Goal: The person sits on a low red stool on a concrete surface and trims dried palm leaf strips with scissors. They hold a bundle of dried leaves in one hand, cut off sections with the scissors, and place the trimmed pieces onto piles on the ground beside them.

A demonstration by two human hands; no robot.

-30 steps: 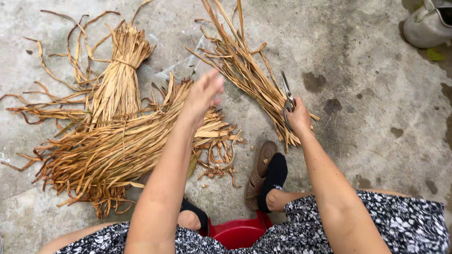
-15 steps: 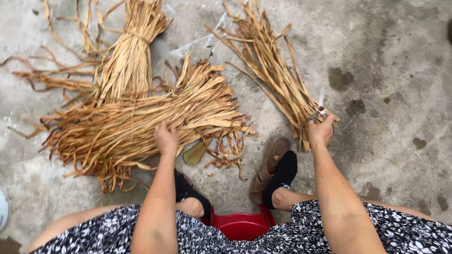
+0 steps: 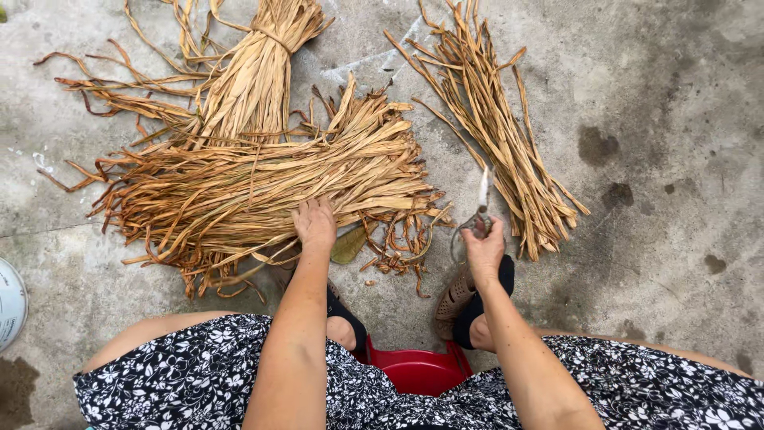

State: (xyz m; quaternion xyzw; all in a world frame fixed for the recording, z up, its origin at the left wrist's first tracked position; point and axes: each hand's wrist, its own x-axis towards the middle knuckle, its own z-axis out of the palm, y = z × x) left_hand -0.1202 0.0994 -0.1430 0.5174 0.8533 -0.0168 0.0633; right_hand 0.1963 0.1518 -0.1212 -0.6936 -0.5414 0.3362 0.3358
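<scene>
A large pile of dried tan stalks [image 3: 263, 187] lies on the concrete floor in front of me. My left hand [image 3: 315, 223] rests on the near edge of that pile, fingers pressed into the stalks. My right hand [image 3: 483, 248] is closed around the handles of a pair of scissors [image 3: 480, 203], blades pointing away from me. To the right of the scissors lies a smaller bundle of dried stalks [image 3: 497, 131]. A tied sheaf of stalks [image 3: 255, 72] stands behind the big pile.
I sit on a red plastic stool [image 3: 418, 368], wearing a black-and-white floral garment. A black and tan sandal [image 3: 465, 299] covers my right foot. A round white object [image 3: 11, 302] shows at the left edge. Bare stained concrete [image 3: 676, 159] spreads to the right.
My left hand came down from above the pile onto its near edge. My right hand with the scissors moved left, away from the smaller bundle. The camera tilted.
</scene>
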